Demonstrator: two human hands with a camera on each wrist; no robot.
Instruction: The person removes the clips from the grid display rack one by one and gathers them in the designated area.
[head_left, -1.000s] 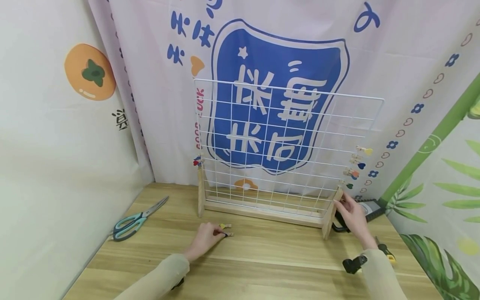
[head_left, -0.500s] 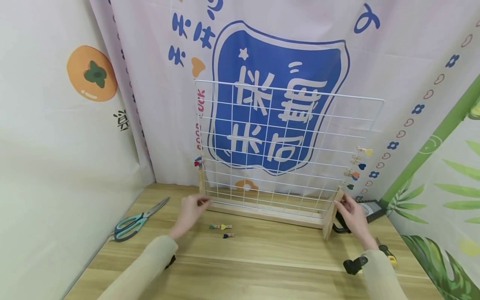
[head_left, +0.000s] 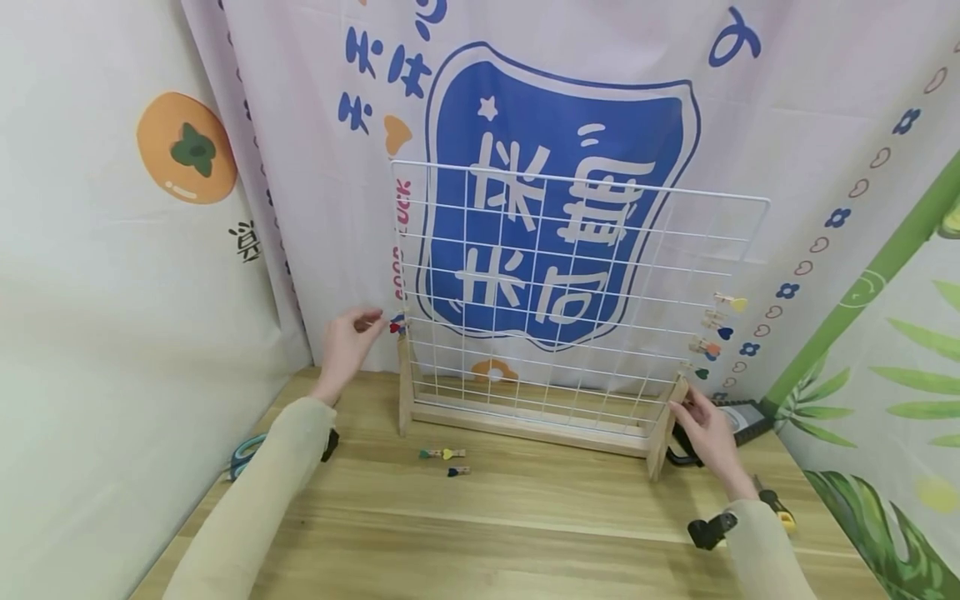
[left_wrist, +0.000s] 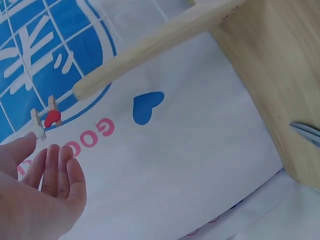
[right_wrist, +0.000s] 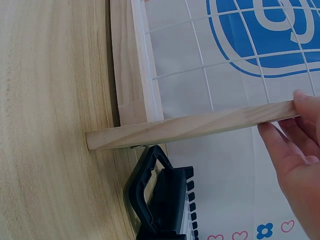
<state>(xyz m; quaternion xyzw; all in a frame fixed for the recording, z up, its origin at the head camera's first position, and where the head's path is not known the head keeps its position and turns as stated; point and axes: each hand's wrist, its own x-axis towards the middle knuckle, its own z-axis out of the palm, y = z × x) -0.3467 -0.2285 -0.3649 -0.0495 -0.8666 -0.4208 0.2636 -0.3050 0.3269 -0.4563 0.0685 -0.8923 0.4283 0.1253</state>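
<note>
Left hand (head_left: pixel 348 346), thumb spread, now nears the red-heart wooden clip (left_wrist: pixel 52 118) on the white wire grid (head_left: pixel 546 176), apparently shifting work there; right hand (head_left: pixel 708 429) pinches the grid's pale wooden upright (right_wrist: pixel 200 127).

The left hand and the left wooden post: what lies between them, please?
In the left wrist view, a red-heart clothespin and a pale clothespin show between the left hand and the wooden post.

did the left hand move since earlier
Yes, in the head view the left hand went up and left, from the loose clips to near the red clip on the rack.
</note>
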